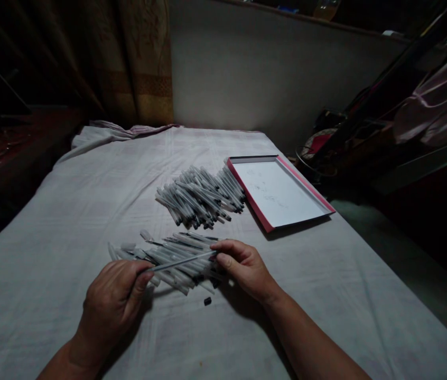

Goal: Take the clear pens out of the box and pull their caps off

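A slim grey pen (184, 260) stretches between my two hands, slightly higher at its right end. My left hand (114, 301) pinches its left end between thumb and fingers. At the other end, my right hand (245, 266) grips it with thumb and forefinger, so the very tip is hidden. Just beneath and behind the pen lies a loose pile of clear pen parts (171, 277), some with dark ends. One small black plug (207, 301) sits on the cloth in front of that pile.
Farther back, a larger heap of clear pens with black ends (195, 198) lies on the pale checked tablecloth (100, 206). Against its right side rests a shallow box lid (287, 195) with pink sides and a white inside. A curtain (144, 63) hangs behind at the left.
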### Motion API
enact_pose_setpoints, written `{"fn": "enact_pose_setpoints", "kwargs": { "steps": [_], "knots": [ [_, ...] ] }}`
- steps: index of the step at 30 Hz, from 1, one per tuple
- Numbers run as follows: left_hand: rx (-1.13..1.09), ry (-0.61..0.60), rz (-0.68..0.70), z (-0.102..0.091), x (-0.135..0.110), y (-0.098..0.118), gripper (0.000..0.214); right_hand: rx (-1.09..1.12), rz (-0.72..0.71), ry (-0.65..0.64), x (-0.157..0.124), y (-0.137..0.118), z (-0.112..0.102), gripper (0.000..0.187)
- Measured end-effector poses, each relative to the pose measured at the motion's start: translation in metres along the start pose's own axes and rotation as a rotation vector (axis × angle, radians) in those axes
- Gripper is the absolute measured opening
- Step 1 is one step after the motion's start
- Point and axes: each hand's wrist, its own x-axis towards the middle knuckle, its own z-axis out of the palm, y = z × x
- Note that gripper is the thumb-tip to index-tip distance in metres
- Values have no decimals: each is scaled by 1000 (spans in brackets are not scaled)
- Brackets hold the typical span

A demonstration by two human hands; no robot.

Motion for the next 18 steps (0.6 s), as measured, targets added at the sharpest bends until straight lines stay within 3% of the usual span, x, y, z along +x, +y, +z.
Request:
{"fn": "enact_pose_setpoints", "kwargs": {
  "steps": [7, 12, 18],
  "knots": [
    [-42, -7, 3, 3, -3, 1, 14, -51, 18, 108, 3, 2, 1, 35],
    [-48, -26, -26, 6, -6, -1, 13, -41, -17, 108, 2, -1, -1, 26],
    [-40, -1, -17, 5, -4, -1, 15, 3, 29, 115, 3, -3, -1, 31]
  ]
}}
